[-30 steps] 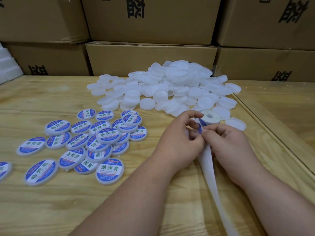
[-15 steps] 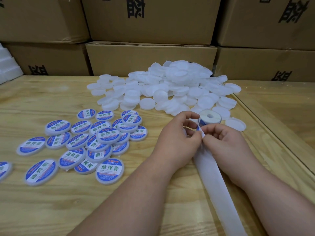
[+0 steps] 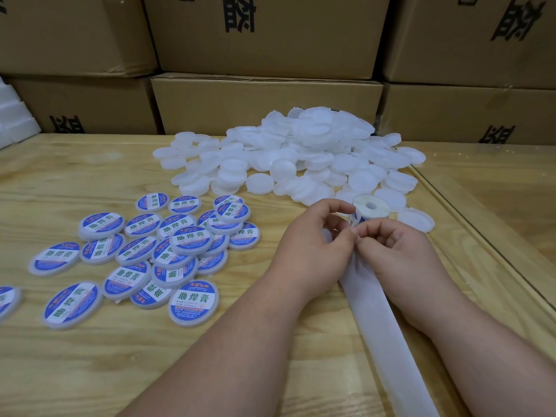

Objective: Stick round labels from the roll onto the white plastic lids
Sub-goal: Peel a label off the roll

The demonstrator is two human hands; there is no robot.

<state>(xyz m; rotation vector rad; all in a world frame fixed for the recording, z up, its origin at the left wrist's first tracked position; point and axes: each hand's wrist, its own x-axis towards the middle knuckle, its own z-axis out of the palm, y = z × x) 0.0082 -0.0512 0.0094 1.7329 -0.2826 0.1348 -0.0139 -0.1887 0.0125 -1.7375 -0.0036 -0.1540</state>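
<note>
A heap of plain white plastic lids (image 3: 301,158) lies at the back middle of the wooden table. Several lids with blue and white round labels (image 3: 186,240) are spread out to the left. The small label roll (image 3: 370,206) sits just beyond my hands. Its white backing strip (image 3: 388,335) runs toward me across the table. My left hand (image 3: 310,251) and my right hand (image 3: 397,251) meet over the strip near the roll, fingertips pinching the strip where a label edge (image 3: 352,219) shows. The strip passes under both hands.
Stacked cardboard boxes (image 3: 264,103) wall off the back of the table. White foam blocks (image 3: 15,127) sit at the far left. A raised wooden edge (image 3: 481,242) runs diagonally on the right. Bare wood lies in front of the labelled lids.
My hands have shifted slightly toward the roll and the backing strip has slid further toward me. The blue edge of a label seen earlier between my fingers is now mostly hidden.
</note>
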